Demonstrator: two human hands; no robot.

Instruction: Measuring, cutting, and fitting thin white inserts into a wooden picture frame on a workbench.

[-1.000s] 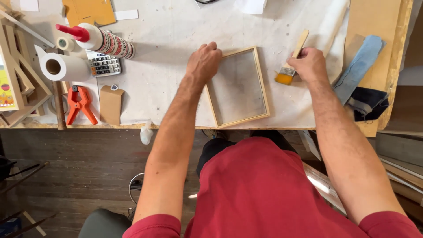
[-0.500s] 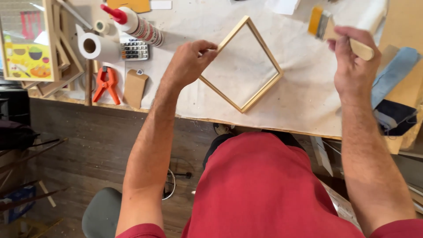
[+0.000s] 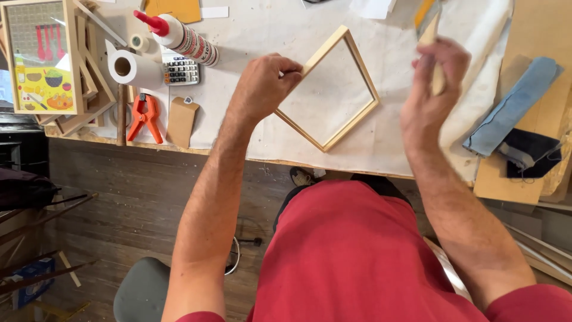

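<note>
Gripping wooden frame (image 3: 327, 88) corner, left hand (image 3: 262, 86); right hand (image 3: 432, 83) clutching brush (image 3: 434, 50) (glue bottle (image 3: 179, 37), calculator (image 3: 180, 71) alongside).

Even, soft daylight lit the desk (image 3: 250, 137) brightly, with only faint shadows under the arms. The floor (image 3: 119, 197) below its near edge was dimmer. The right hand (image 3: 432, 77) and the brush (image 3: 434, 56) it gripped were motion-blurred; everything else was sharp.

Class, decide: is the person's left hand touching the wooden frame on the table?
Touching. The head view shows the left hand with its fingertips pinched on the left corner of the wooden frame, with no gap between them.
</note>
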